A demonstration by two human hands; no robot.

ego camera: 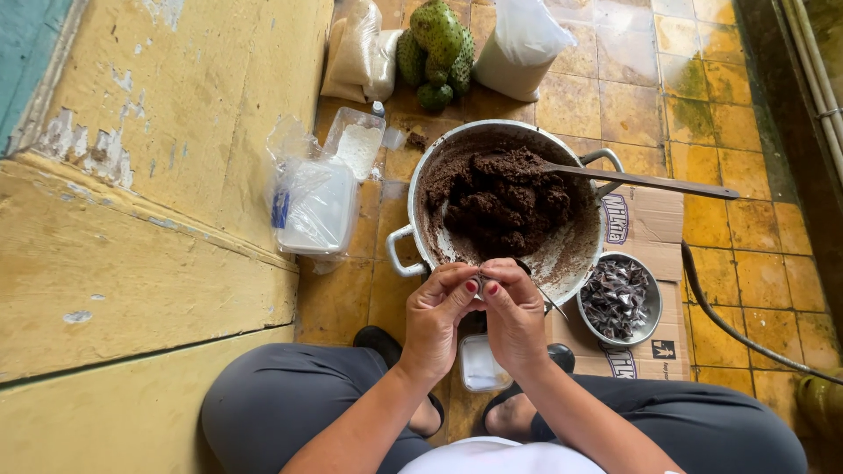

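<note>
Left hand and right hand meet fingertip to fingertip, pinching a small item too hidden to identify, just over the near rim of the metal pot of dark brown paste. A long spoon rests in the paste. Right of the hands, a small metal bowl of dark wrapped pieces stands on the cardboard.

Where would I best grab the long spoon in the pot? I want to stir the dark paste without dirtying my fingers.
Take the spoon by the bare far end of its handle, coming from the right of the pot. That end juts out past the rim, over the cardboard, and looks clean; the bowl end is buried in the paste.
</note>
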